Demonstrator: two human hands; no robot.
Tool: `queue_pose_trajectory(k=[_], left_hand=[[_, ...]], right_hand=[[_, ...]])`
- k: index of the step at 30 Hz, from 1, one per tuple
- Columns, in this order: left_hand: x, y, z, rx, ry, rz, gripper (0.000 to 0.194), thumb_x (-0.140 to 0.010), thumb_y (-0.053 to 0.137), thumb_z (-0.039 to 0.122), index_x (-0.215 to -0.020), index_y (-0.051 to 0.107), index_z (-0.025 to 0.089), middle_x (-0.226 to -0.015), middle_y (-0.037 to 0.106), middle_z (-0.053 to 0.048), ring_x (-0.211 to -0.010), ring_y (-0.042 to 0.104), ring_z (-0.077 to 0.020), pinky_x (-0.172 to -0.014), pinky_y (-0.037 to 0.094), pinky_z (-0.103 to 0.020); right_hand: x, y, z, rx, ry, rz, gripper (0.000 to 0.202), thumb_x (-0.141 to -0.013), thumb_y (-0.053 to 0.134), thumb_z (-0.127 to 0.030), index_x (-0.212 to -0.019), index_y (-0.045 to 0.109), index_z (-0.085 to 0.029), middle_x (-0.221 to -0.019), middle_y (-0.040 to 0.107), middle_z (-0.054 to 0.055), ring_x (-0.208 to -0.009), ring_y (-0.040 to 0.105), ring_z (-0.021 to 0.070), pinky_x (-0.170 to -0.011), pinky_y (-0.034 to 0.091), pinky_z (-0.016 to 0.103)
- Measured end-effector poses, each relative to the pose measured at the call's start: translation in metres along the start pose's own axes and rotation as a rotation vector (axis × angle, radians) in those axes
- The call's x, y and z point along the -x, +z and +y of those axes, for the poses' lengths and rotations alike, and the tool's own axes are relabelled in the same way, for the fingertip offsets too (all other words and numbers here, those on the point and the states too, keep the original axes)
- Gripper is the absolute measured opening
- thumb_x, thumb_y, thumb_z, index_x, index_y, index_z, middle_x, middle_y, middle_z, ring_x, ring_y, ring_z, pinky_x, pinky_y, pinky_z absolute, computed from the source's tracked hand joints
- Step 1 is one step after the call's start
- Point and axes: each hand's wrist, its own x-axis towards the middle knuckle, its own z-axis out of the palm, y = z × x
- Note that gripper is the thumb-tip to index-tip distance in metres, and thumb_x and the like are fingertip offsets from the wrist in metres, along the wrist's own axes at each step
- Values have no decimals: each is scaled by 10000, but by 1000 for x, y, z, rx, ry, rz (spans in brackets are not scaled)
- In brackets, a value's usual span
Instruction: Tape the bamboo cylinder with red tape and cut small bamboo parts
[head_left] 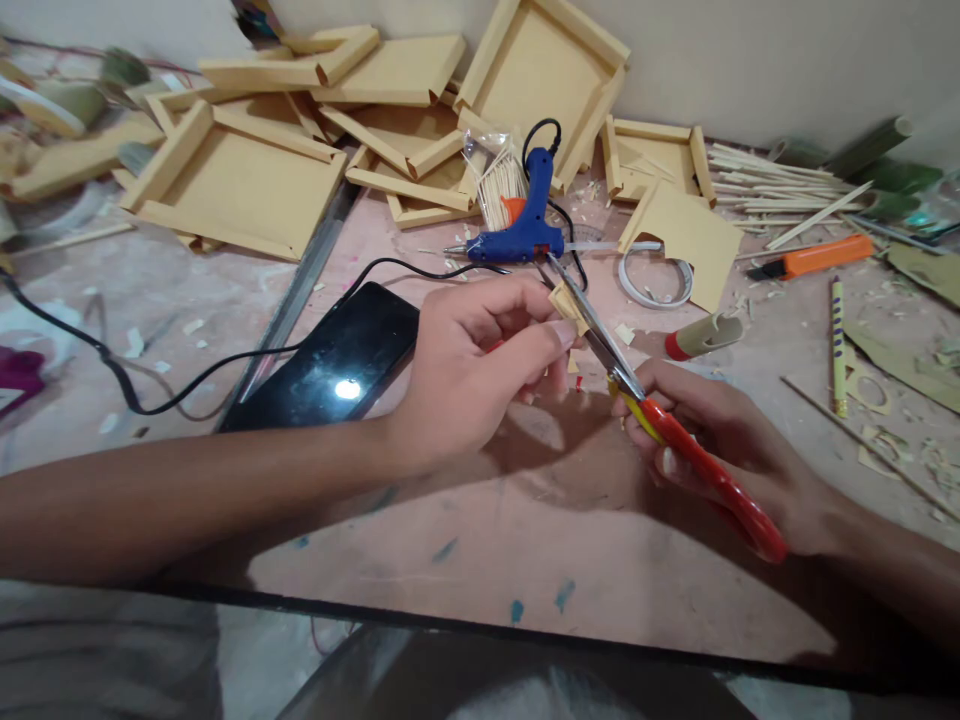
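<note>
Writing first: a pale mark shows on the purple object [16, 382] at the left edge, but it is too blurred for me to read. The yellow pencil [838, 350] on the right bears a row of dark spots.

Grip: my left hand [480, 370] is closed in a pinch, thumb against fingers, on a small piece of tan card [566, 305]. The piece sits at mid-scene, raised above the table [465, 570], its layers looking folded or stacked. A bit of red shows behind these fingers; I cannot tell what it is. My right hand [712, 430] is wrapped around the scissors [664, 418], with glossy red and yellow handles and bright metal blades. The blades point far and left, narrowly parted, at the card; I cannot tell whether they bite it.

Surroundings: beyond the hands lies a blue plastic glue gun [517, 235] with an orange trigger and black cord. Behind it stands a clear bag of thin sticks [501, 190]. Shallow, square-walled card trays [251, 185] are heaped at the far side. A glossy black phone [330, 355] lies near my left wrist, reflecting a light. On the right: a coiled white strip [625, 280], a green tube with a red end [709, 336], an orange cutter [829, 257] and slender wooden sticks [776, 175]. The tabletop is pinkish, with teal blotches and scattered scraps.
</note>
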Motion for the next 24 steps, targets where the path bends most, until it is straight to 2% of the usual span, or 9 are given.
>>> queue_pose_trajectory(k=[9, 18, 24], left_hand=[[-2, 2, 1, 5, 7, 28, 206, -903, 712, 145, -700, 691, 172, -569, 666, 15, -463, 526, -74, -433, 409, -196], [-5, -1, -5, 67, 7, 59, 159, -893, 716, 143, -743, 694, 190, -614, 664, 14, -483, 547, -93, -424, 402, -213], [-5, 0, -3, 50, -29, 76, 151, -909, 731, 198, -760, 720, 178, -578, 666, 15, -422, 505, -72, -388, 383, -192]], right_hand=[[3, -1, 4, -41, 35, 8, 245, -978, 788, -442, -980, 639, -247, -772, 532, -39, -627, 413, 119, -516, 301, 270], [2, -1, 3, -66, 23, 22, 233, -976, 799, -417, -960, 644, -244, -751, 556, -45, -583, 414, 101, -485, 287, 261], [1, -2, 7, -47, 23, 27, 265, -994, 777, -474, -974, 640, -248, -757, 564, -50, -576, 428, 94, -478, 304, 248]])
